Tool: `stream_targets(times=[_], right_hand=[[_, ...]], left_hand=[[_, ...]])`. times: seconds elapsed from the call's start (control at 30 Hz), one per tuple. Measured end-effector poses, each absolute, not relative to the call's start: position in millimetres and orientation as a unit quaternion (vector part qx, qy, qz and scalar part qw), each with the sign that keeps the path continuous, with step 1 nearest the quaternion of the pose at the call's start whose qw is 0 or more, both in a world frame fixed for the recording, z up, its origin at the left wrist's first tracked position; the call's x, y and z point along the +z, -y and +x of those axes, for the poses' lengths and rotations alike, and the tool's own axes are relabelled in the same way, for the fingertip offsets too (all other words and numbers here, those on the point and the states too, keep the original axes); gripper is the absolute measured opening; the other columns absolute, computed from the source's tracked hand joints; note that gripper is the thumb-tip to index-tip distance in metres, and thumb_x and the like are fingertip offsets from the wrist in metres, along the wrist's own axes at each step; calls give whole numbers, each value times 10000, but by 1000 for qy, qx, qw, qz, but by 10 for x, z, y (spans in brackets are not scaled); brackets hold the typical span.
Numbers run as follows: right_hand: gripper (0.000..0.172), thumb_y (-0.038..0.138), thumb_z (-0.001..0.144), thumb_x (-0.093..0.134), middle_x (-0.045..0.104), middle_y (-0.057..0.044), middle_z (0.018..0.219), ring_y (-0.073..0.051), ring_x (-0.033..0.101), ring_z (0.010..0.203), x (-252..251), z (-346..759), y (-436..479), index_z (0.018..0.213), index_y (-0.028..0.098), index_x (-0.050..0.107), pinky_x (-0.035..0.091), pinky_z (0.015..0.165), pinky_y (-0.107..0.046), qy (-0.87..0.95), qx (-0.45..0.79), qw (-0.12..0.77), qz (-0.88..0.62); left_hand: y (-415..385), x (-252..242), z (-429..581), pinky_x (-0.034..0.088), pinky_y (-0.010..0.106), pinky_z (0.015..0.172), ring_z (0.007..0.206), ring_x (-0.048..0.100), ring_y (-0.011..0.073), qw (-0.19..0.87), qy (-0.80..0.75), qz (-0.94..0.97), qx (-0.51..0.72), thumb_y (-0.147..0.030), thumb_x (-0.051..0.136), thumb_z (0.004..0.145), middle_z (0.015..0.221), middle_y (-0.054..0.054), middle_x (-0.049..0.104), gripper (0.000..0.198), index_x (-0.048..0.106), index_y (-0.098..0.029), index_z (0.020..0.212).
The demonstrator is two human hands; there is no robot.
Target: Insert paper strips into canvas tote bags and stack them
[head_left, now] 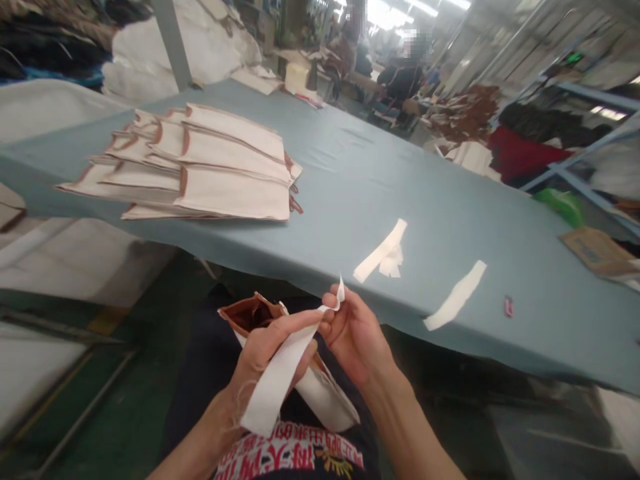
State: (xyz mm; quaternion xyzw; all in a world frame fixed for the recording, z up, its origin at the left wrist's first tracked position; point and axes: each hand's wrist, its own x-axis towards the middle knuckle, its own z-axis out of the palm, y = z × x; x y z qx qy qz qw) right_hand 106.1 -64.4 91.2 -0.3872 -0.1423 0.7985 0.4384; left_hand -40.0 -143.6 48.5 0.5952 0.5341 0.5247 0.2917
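Observation:
Between my two hands runs a white fabric strip (280, 383). My left hand (270, 347) pinches it near the middle, and its wide end hangs down over my wrist. At the strip's narrow twisted end, the curled fingers of my right hand (357, 333) grip it. Under my left hand a cream bag (327, 397) with brown edging lies tilted on my lap, its brown-lined opening facing up and left. My left hand hides the bag's middle, and I cannot tell whether the fingers also hold it.
A stack of cream bags (225, 173) with brown trim lies on the blue-grey table (340, 180). Loose white strips (457, 293) and a small pink tool (509, 307) rest near the front edge. Beyond are shelves with materials (545, 133) and people in the background.

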Motion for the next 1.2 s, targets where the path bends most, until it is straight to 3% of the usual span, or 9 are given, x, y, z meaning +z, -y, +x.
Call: stream_targets(times=[0.13, 0.37, 0.5, 0.67, 0.77, 0.83, 0.9, 1.1, 1.2], right_hand=[[166, 237, 867, 808, 696, 58, 653, -98, 621, 500, 736, 1019, 653, 823, 221, 649, 595, 506, -175, 139, 798, 424, -405], [212, 390, 879, 739, 651, 49, 655, -99, 596, 521, 328, 1099, 722, 824, 221, 624, 580, 544, -198, 222, 767, 386, -463], [334, 490, 887, 726, 791, -84, 930, -211, 741, 751, 97, 1221, 839, 1012, 180, 728, 603, 591, -297, 332, 705, 343, -524], [430, 326, 856, 808, 735, -135, 1370, -282, 696, 1207, 154, 1588, 953, 1260, 217, 711, 600, 968, -413, 493, 538, 380, -569], [487, 235, 882, 793, 710, -124, 1432, -287, 653, 1337, 381, 1715, 987, 1353, 248, 669, 552, 1116, -465, 727, 351, 412, -422], [449, 247, 949, 746, 690, -141, 1454, -276, 637, 1375, 553, 1717, 969, 1383, 236, 633, 541, 1155, -465, 831, 239, 407, -294], [359, 249, 992, 696, 689, -150, 1443, -260, 635, 1376, 696, 1682, 914, 1344, 217, 630, 541, 1164, -449, 863, 207, 400, -231], [125, 219, 1043, 643, 738, -133, 1389, -222, 647, 1362, 784, 1600, 733, 1160, 207, 684, 510, 1198, -431, 860, 270, 395, -180], [107, 277, 1084, 630, 752, -141, 1371, -228, 659, 1352, 715, 1549, 735, 1113, 208, 708, 505, 1198, -452, 845, 309, 406, -162]], left_hand=[[1456, 619, -467, 578, 219, 537, 560, 743, 158, 318, -508, 603, 526, -301, 665, 1013, 817, 39, 871, 235, 890, -233, 1014], [1404, 710, -521, 614, 217, 662, 657, 797, 169, 353, -474, 636, 495, -194, 618, 1001, 855, 39, 879, 277, 869, -201, 1120], [1362, 699, -499, 638, 248, 759, 826, 846, 216, 379, -458, 675, 437, -209, 615, 993, 1005, 78, 890, 338, 827, -186, 1256], [1335, 667, -502, 594, 217, 749, 810, 838, 186, 378, -496, 667, 408, -181, 621, 1005, 1020, 48, 889, 328, 817, -216, 1266], [1306, 715, -500, 569, 226, 703, 827, 834, 203, 429, -487, 662, 375, -192, 659, 986, 975, 32, 881, 301, 830, -218, 1233], [1276, 773, -474, 543, 230, 655, 808, 821, 205, 469, -471, 660, 349, -201, 689, 968, 951, 20, 871, 295, 831, -223, 1225], [1246, 828, -431, 526, 235, 645, 772, 799, 193, 489, -461, 661, 333, -198, 690, 961, 958, 17, 867, 270, 834, -222, 1188], [1216, 867, -343, 496, 234, 643, 701, 750, 165, 477, -465, 664, 339, -149, 632, 927, 826, 10, 822, 196, 785, -196, 813], [1219, 844, -352, 473, 224, 621, 682, 725, 155, 476, -476, 660, 334, -136, 645, 884, 789, -2, 793, 155, 733, -190, 769]])
